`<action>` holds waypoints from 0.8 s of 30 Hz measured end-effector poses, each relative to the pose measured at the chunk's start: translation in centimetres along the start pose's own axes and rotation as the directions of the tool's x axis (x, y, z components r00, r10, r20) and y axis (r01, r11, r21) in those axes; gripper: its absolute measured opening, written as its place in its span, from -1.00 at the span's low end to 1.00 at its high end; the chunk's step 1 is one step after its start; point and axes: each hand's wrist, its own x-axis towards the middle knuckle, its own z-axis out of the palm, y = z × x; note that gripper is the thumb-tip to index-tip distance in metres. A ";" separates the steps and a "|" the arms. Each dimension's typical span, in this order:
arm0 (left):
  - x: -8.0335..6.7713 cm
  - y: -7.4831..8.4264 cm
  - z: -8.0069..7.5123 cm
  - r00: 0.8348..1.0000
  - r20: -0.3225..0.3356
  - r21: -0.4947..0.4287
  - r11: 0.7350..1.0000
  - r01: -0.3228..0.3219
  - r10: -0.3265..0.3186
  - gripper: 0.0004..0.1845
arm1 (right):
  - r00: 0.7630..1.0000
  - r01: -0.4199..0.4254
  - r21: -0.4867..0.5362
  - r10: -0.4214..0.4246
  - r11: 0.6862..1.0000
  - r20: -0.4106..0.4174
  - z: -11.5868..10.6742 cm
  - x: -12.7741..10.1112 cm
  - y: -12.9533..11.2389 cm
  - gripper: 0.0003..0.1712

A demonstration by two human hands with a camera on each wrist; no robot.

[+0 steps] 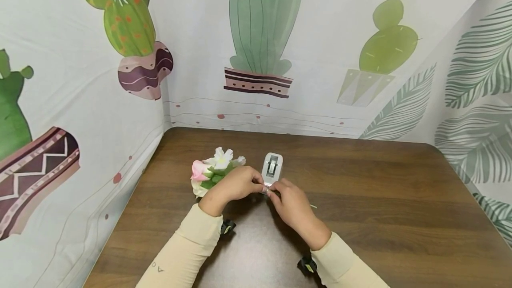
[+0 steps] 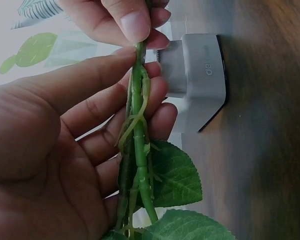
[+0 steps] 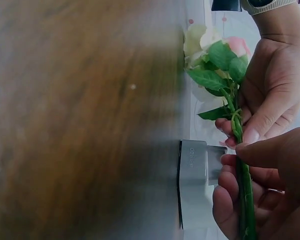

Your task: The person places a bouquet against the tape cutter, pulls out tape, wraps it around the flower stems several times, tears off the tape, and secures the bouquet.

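A small bunch of artificial flowers (image 1: pixel 212 168), pink and white with green leaves, lies just above the wooden table (image 1: pixel 360 199). My left hand (image 1: pixel 250 185) holds its green stems (image 2: pixel 138 135), thumb on one side and fingers behind. Close beside it, my right hand (image 1: pixel 276 192) pinches the same stems (image 3: pixel 244 195) between thumb and fingers. The two hands touch at the fingertips. A silver-grey tape dispenser (image 1: pixel 273 167) stands right behind them, and it also shows as the tape dispenser (image 2: pixel 202 75) in the left wrist view. The blooms (image 3: pixel 212 47) point away to the left.
Printed cactus and leaf cloth (image 1: pixel 260 48) walls in the table at the back, left and right. Both forearms wear cream sleeves (image 1: pixel 188 248).
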 end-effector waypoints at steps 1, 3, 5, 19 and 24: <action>0.0 0.0 0.0 1.000 -0.003 0.005 1.000 0.004 -0.004 -0.87 | 1.000 0.004 0.002 -0.004 1.000 -0.002 0.0 0.0 0.0 -0.91; 0.0 0.0 0.1 1.000 -0.009 0.015 1.000 0.012 -0.012 -0.87 | 1.000 0.009 0.007 -0.009 1.000 -0.006 0.0 0.0 0.1 -0.92; 0.0 -0.1 0.1 1.000 -0.011 0.017 1.000 0.020 -0.020 -0.87 | 1.000 0.010 0.014 -0.010 1.000 -0.007 -0.1 0.0 0.1 -0.92; -0.1 -0.1 0.0 0.999 -0.006 -0.031 0.999 0.031 -0.031 -0.86 | 1.000 0.016 0.072 -0.014 0.997 -0.025 0.1 0.1 0.4 -0.86; -0.2 0.0 -0.1 0.999 0.029 -0.050 0.998 0.028 -0.027 -0.91 | 0.999 0.023 0.073 -0.021 0.997 -0.026 0.0 0.2 0.5 -0.81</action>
